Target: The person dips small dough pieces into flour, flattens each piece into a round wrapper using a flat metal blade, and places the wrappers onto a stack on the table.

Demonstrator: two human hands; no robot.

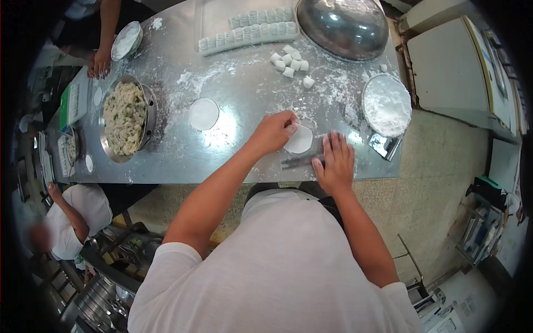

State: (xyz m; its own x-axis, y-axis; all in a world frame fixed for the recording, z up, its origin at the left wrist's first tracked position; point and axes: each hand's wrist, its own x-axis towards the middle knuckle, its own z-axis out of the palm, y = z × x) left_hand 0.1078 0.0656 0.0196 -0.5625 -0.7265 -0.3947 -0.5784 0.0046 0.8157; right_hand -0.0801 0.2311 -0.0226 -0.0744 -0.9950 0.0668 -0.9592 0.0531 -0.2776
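Observation:
My left hand [276, 132] pinches the upper left edge of a thin round dough wrapper [299, 140] on the floured steel table. To the right of the wrapper, my right hand [336, 164] lies flat with its fingers apart over the end of a dark rolling pin [300, 161], which is blurred by motion. A round stack of wrappers [204, 114] sits to the left of my left hand. Several small white dough pieces [290, 61] lie beyond my hands, with a single piece [308, 82] a little nearer.
A bowl of flour [386, 105] and a metal scraper [385, 146] are at the right. A filling bowl [124, 116], flour bowl [126, 41] and a co-worker's hand [100, 64] are left. Dumpling trays [250, 38] and a metal dome [344, 28] stand at the back.

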